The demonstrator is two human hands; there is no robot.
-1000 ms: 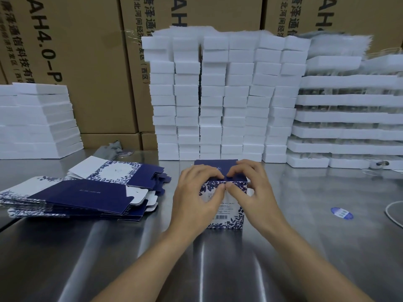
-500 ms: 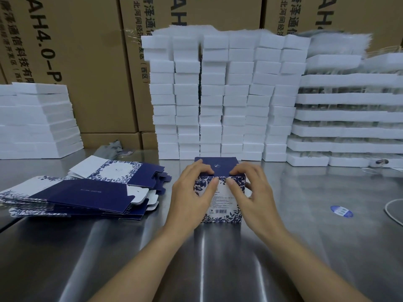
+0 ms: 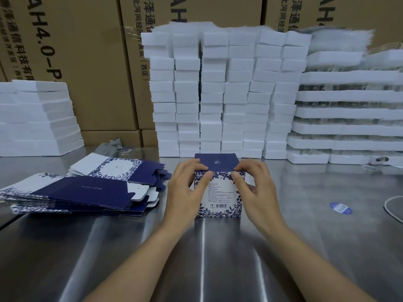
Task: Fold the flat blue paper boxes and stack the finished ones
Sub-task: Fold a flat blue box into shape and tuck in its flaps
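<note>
A folded blue-and-white paper box (image 3: 220,192) stands upright on the steel table (image 3: 207,258), its dark blue lid flat on top and a barcode panel facing me. My left hand (image 3: 185,188) grips its left side, thumb on the front top edge and fingers over the lid. My right hand (image 3: 255,188) grips the right side the same way. A pile of flat blue box blanks (image 3: 82,186) lies to the left of the hands.
White foam blocks (image 3: 224,94) are stacked in tall columns behind the box, with foam trays (image 3: 349,112) at the right and foam sheets (image 3: 37,116) at the left. Brown cartons (image 3: 87,62) form the back wall. A blue sticker (image 3: 340,208) and a white cable (image 3: 392,208) lie at right.
The box lid has been pressed down shut. Both hands have slid apart from the middle of the lid's front edge toward the box corners.
</note>
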